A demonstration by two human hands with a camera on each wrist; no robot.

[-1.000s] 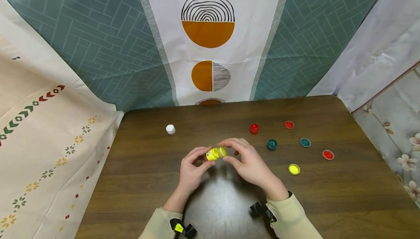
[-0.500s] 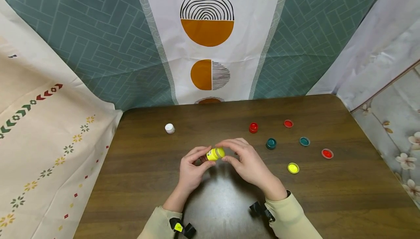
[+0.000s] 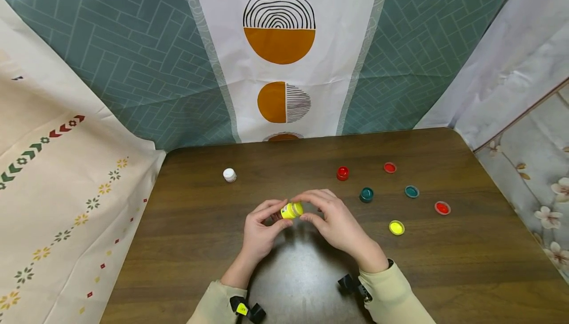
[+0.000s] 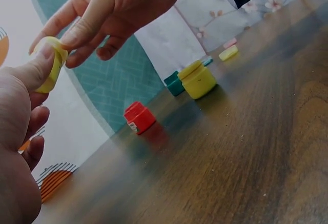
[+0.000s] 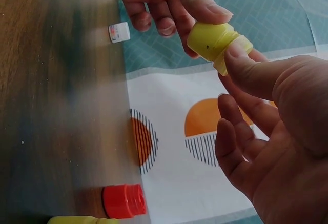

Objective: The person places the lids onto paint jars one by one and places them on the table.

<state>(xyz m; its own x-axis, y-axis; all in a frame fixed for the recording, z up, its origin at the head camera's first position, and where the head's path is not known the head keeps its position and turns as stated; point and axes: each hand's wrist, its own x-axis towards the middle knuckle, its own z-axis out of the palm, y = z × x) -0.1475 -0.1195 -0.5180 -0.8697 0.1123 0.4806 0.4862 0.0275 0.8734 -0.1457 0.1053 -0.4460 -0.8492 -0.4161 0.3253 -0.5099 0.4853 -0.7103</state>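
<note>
Yellow jar (image 3: 292,210) is up off the counter (image 3: 191,250), tilted on its side between the two hands. Left hand (image 3: 260,232) has the label end: index finger over the top, thumb underneath in head view, fingers narrowed round the body. Remaining left fingers loosely bent, off the jar in right wrist view. Right hand (image 3: 338,222) comes in from the opposite side, thumb and index pinching the neck/cap end; other right fingers curl below, off the jar in right wrist view. Forearms enter from the bottom edge and angle inward, hands facing each other. Pale sleeves (image 3: 391,292), dark strap-on device at each wrist.

Second yellow jar (image 4: 199,82) stands on the counter beside the teal jar (image 3: 366,195); shows in left wrist view, hidden in head view. Red jar (image 3: 343,174) a bit farther back. White jar (image 3: 229,175) apart, far left. Lids lie to the right: red lid (image 3: 389,168) at the back, teal lid (image 3: 411,192) in front of it, another red lid (image 3: 442,208) farthest right, yellow lid (image 3: 396,227) nearest the right forearm. Patterned cloth (image 3: 280,92) hangs behind the counter.
</note>
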